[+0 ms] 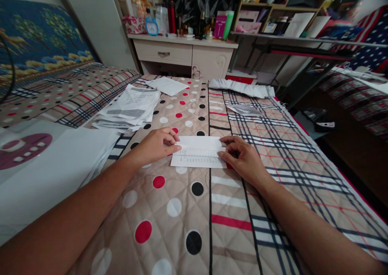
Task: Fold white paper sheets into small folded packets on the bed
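Note:
A white sheet of paper [198,154], folded into a narrow strip with a printed grid showing, lies on the patterned bedspread [182,194] in front of me. My left hand [159,145] pinches its left end between thumb and curled fingers. At the opposite end my right hand [242,156] grips the paper the same way, thumb on top near the printed part. The fingertips under the sheet are partly hidden.
To the left sit a stack of papers [127,107] and a large white bag with a purple print [27,150]. Farther back are a loose white sheet [168,86], a pleated white paper strip [242,88] and a small folded paper [245,109]. A cabinet [163,51] stands beyond the bed.

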A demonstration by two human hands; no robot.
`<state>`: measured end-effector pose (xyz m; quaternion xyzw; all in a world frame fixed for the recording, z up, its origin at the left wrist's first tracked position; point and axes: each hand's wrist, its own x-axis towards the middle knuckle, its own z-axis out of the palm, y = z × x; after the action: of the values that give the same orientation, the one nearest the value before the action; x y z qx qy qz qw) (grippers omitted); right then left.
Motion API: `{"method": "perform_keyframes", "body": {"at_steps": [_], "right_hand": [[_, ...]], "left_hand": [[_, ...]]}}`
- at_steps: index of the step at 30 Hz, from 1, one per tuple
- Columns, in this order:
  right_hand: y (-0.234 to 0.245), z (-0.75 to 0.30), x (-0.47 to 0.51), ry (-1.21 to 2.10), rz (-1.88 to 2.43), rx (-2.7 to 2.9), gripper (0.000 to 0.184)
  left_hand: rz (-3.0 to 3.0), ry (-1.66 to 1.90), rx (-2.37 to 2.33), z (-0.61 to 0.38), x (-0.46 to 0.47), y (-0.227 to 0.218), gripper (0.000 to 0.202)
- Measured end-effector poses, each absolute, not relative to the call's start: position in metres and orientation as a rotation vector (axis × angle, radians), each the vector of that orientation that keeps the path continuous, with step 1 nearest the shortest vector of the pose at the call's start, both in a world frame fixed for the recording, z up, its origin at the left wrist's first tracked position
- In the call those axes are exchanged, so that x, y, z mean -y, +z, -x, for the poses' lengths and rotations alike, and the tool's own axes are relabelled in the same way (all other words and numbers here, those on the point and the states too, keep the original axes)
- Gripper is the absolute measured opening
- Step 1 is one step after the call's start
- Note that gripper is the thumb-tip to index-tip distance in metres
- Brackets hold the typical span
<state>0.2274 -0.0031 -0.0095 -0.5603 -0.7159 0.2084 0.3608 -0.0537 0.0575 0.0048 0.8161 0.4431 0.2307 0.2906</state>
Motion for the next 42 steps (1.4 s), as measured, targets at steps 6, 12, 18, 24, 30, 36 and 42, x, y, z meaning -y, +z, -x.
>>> {"method": "perform_keyframes", "body": {"at_steps": [6, 12, 18, 24, 30, 36, 42], "right_hand": [[-0.0061, -0.2259, 0.0042, 0.558, 1.466, 1.849, 0.02], [-0.0087, -0.227, 0.0022, 0.562, 1.451, 1.843, 0.021], [-0.0108, -0.2275, 0.0014, 0.536, 1.456, 1.845, 0.022], [-0.0108, -0.2266, 0.0018, 0.503, 1.46, 1.865, 0.02], [-0.0098, -0.2263, 0.0021, 0.499, 1.466, 1.872, 0.02], [-0.0084, -0.2254, 0.0028, 0.494, 1.465, 1.862, 0.02], [-0.0072, -0.2243, 0.0032, 0.492, 1.48, 1.864, 0.02]], "left_hand": [[-2.17, 0.631, -1.201, 0.0525, -0.0566, 0.0041, 0.017], [-2.169, 0.628, -1.209, 0.0519, -0.0561, 0.0046, 0.018], [-2.169, 0.629, -1.199, 0.0521, -0.0556, 0.0041, 0.018], [-2.185, 0.635, -1.201, 0.052, -0.0552, 0.0042, 0.018], [-2.208, 0.636, -1.208, 0.0519, -0.0552, 0.004, 0.018], [-2.207, 0.631, -1.212, 0.0514, -0.0544, 0.0052, 0.02], [-2.212, 0.629, -1.21, 0.0514, -0.0542, 0.0046, 0.019]]}}
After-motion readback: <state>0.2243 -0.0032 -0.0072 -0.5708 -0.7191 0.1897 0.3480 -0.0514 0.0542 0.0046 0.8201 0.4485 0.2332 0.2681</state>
